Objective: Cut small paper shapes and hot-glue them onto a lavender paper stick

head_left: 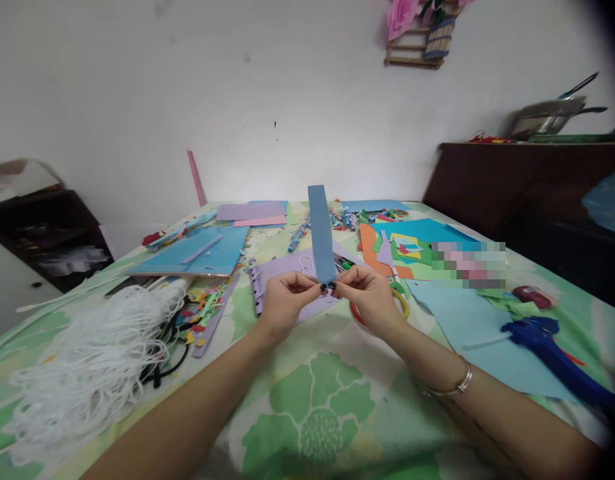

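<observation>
Upright above the middle of the table stands a blue paper strip [320, 230], pinched at its lower end by both hands. My left hand [286, 297] closes thumb and fingers on the strip's left bottom corner. On the right bottom corner, my right hand [366, 297] has the same pinch, and the thumbs nearly meet. Behind the hands lies a lilac sheet [282, 268] with a dark-dotted roll [256, 287] along its left side. Scissors with a yellow and red handle [404, 305] are partly hidden by my right hand.
A heap of white cord [97, 367] lies at left, near paper scraps [207, 310] and a blue board [192, 250]. On the right are a pale blue sheet [477, 340], a blue glue gun [552, 350] and coloured papers [372, 250]. Behind the table rises a wall [287, 87].
</observation>
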{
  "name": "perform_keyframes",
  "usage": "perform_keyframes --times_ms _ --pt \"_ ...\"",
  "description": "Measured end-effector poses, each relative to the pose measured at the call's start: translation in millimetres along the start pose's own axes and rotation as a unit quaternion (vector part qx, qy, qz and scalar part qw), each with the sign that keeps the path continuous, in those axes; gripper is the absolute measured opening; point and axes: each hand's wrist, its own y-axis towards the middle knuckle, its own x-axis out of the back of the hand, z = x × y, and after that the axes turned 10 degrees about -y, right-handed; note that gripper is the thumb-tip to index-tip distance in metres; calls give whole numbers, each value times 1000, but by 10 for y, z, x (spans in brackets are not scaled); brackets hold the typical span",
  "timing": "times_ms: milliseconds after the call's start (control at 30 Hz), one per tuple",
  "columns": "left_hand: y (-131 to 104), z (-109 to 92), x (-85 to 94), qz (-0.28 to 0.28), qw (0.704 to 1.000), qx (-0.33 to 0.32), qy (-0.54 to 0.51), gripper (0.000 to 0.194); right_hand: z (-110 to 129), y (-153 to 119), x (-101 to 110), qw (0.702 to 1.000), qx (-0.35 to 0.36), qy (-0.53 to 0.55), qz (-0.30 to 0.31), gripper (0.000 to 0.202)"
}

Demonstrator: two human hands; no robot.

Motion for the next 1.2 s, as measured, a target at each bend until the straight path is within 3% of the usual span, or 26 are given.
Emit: perform_keyframes --times_ms 100,300,700,933,1100,1200 --pt "1 7 -2 -2 1000 7 -8 21 23 -2 -11 1000 -8 4 -3 27" --pt "5 4 -4 7 998 7 -61 47 94 4 -11 1000 3 20 2 42" --pt "-6 -55 -14 38 999 6 33 48 -69 -52 -61 997 53 -39 27 30" --pt "5 -60 16 55 997 43 25 49 -72 -31 -19 989 22 -38 144 36" --pt "42 18 51 66 992 92 -58 44 1 -43 -31 992 44 -35 112 46" --pt "54 72 41 62 990 109 -69 40 16 -41 2 983 73 -132 103 40"
